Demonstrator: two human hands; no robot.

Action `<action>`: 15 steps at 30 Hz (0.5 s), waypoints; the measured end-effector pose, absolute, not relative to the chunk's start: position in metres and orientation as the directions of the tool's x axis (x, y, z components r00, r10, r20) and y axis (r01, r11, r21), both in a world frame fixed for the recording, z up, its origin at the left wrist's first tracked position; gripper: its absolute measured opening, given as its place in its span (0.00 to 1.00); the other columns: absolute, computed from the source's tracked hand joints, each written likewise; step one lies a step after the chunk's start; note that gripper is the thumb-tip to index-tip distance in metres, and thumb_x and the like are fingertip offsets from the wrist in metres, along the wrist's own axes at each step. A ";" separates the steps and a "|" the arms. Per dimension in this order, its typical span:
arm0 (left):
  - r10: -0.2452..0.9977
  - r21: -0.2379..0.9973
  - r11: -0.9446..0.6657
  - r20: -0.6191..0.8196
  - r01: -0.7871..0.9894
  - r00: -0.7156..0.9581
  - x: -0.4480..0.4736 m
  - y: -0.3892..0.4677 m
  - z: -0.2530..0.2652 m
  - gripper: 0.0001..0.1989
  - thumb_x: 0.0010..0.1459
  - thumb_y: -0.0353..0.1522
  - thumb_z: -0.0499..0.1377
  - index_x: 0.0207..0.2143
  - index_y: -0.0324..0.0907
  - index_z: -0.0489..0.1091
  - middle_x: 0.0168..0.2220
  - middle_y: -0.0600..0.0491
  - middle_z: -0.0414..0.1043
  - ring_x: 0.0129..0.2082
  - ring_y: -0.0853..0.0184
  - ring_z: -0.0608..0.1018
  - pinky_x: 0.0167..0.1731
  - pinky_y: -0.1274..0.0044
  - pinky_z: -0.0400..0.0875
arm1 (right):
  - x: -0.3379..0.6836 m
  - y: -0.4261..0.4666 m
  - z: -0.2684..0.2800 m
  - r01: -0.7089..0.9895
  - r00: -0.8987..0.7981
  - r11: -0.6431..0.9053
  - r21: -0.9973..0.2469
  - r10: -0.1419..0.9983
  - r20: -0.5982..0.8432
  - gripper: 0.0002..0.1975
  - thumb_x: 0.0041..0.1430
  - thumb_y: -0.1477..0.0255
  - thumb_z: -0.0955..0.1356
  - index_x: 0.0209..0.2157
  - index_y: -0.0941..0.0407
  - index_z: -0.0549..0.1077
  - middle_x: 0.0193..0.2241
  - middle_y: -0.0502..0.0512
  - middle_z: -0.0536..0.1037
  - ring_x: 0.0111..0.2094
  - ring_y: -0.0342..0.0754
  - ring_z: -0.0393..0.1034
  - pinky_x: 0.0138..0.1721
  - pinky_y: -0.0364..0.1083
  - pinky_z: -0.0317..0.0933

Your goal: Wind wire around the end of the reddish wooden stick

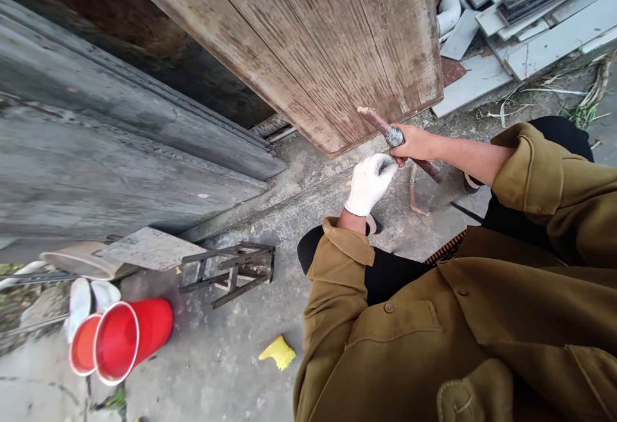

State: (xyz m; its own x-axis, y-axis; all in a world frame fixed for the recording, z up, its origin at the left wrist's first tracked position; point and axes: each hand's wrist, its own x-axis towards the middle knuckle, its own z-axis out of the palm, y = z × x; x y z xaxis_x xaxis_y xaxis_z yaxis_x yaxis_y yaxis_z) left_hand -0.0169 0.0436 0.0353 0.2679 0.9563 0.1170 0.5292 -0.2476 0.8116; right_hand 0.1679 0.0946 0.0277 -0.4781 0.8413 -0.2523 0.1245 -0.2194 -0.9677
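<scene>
My right hand (411,142), bare, is closed round a brown wooden stick (374,117) held at a slant above the concrete. Silver wire (394,136) is wound in a tight coil round the stick just beyond those fingers. My left hand (368,184), in a white glove, is closed in a pinch right beside the right fingertips, below the coil. What the pinch holds is hidden. Under the right hand, a thin bent branch (413,192) lies on the ground.
A weathered plank panel (308,43) leans ahead, with grey boards (120,152) to its left. Tile pieces (554,49) are stacked at right. At left are a small wooden stool frame (236,271), red buckets (154,329) and a yellow scrap (278,352).
</scene>
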 end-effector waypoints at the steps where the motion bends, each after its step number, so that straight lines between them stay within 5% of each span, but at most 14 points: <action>1: 0.956 0.807 -0.265 0.148 0.528 0.254 -0.017 0.043 0.034 0.02 0.51 0.30 0.68 0.28 0.43 0.77 0.29 0.52 0.79 0.34 0.62 0.79 0.39 0.72 0.72 | 0.167 0.095 0.028 0.137 -0.468 -0.262 -0.955 0.833 -0.296 0.19 0.49 0.82 0.73 0.37 0.52 0.62 0.20 0.46 0.71 0.21 0.45 0.70 0.24 0.46 0.67; 8: 0.991 0.987 -0.002 -0.020 0.161 0.134 -0.017 0.042 0.026 0.13 0.59 0.44 0.67 0.34 0.44 0.77 0.26 0.53 0.76 0.26 0.67 0.75 0.27 0.74 0.68 | 0.169 0.093 0.041 0.097 -0.425 -0.446 -0.890 0.790 -0.442 0.23 0.48 0.81 0.74 0.39 0.53 0.60 0.23 0.46 0.73 0.25 0.48 0.75 0.28 0.47 0.73; 15: 0.974 0.987 0.098 -0.122 0.128 0.192 -0.020 0.044 0.023 0.20 0.60 0.52 0.65 0.35 0.44 0.77 0.23 0.53 0.73 0.20 0.70 0.70 0.21 0.74 0.65 | 0.171 0.090 0.063 0.355 -0.321 -0.243 -0.903 0.875 -0.361 0.17 0.51 0.84 0.70 0.39 0.54 0.63 0.22 0.45 0.72 0.26 0.46 0.73 0.31 0.45 0.70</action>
State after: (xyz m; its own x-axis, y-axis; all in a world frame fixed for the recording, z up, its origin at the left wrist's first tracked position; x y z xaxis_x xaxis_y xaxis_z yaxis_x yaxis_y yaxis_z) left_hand -0.0196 0.0440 0.0227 0.1918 0.9738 -0.1219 0.1282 0.0983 0.9869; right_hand 0.1711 0.0899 0.0627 -0.3211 0.8754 -0.3614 0.3550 -0.2425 -0.9029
